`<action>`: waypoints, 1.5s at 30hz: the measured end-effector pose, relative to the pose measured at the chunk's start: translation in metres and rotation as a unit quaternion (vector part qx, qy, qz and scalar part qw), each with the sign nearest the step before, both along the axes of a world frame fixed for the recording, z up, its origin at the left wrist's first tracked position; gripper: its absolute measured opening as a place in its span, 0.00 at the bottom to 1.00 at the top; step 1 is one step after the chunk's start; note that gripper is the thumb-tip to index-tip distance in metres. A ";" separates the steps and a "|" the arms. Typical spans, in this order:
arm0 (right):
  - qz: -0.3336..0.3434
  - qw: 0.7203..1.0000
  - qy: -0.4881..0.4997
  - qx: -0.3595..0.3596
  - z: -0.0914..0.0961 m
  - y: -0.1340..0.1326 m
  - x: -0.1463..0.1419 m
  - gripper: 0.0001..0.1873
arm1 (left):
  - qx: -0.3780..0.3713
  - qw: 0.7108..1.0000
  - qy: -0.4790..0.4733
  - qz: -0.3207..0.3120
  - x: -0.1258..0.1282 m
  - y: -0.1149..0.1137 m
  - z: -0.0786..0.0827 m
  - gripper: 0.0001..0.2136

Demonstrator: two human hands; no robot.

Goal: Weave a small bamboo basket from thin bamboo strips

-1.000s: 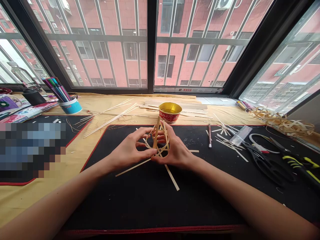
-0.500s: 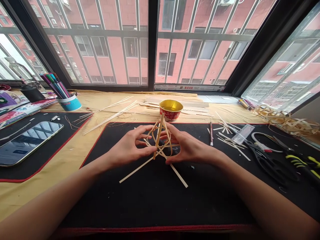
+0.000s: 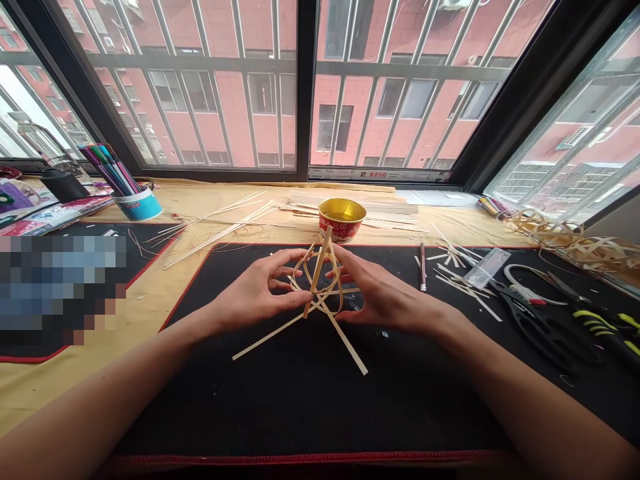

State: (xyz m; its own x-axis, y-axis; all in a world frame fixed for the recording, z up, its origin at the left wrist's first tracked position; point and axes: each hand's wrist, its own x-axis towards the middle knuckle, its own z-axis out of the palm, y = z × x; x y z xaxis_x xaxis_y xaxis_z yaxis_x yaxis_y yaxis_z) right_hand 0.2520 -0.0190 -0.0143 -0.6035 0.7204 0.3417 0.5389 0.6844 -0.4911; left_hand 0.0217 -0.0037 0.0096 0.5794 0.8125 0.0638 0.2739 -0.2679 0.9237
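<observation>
A small frame of thin bamboo strips (image 3: 341, 337) stands on the black mat, with crossed strips at its base, curved loops above and a thicker strip leaning upright. My left hand (image 3: 265, 283) grips it from the left, thumb against the lower part of the upright strip and index finger near the top. My right hand (image 3: 380, 293) curves around its right side. Its index finger rests by the upper loop and its thumb lies beside the loop's lower end; the other fingertips are partly hidden behind the loops. Two strip ends fan out toward me.
A red bowl (image 3: 343, 220) with a gold inside stands behind the frame. Loose strips (image 3: 225, 233) lie back left. To the right are a pen (image 3: 423, 267), cut strips (image 3: 463, 283), pliers (image 3: 525, 320) and coiled strips (image 3: 565, 243). A pen cup (image 3: 137, 203) stands far left.
The frame has turned slightly, its front strip ends shifting left. My right thumb has drawn back a little from the base strip. My left hand has hardly moved.
</observation>
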 end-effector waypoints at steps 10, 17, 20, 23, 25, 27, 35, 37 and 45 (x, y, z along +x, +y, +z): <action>-0.008 1.000 0.008 0.007 0.002 -0.001 0.000 0.53 | -0.039 0.998 -0.038 -0.013 0.003 0.002 -0.002 0.28; -0.028 0.999 -0.024 0.030 0.004 -0.002 0.002 0.50 | -0.025 1.000 -0.003 -0.009 -0.001 0.003 0.001 0.28; -0.038 0.998 -0.029 0.029 0.006 -0.003 0.001 0.48 | -0.020 1.000 0.015 0.004 0.000 0.002 0.003 0.28; -0.035 0.999 -0.024 0.027 0.007 -0.003 0.000 0.47 | -0.040 0.999 0.011 0.000 0.001 0.001 0.005 0.28; -0.032 0.999 -0.021 0.029 0.006 -0.003 0.000 0.47 | -0.058 0.998 0.002 -0.002 0.002 0.000 0.007 0.28; -0.028 0.999 -0.020 0.034 0.006 -0.003 0.000 0.46 | -0.068 0.998 -0.001 -0.001 0.003 0.000 0.008 0.29; -0.025 0.998 -0.039 0.041 0.008 -0.006 -0.003 0.43 | -0.105 0.994 -0.014 -0.007 0.000 0.001 0.006 0.28; -0.028 0.998 -0.047 0.043 0.009 -0.007 -0.003 0.42 | -0.111 0.993 -0.022 -0.023 0.000 0.003 0.005 0.26; -0.039 0.997 -0.054 0.030 0.009 -0.007 -0.004 0.47 | -0.118 0.988 -0.045 -0.085 -0.004 0.013 0.001 0.26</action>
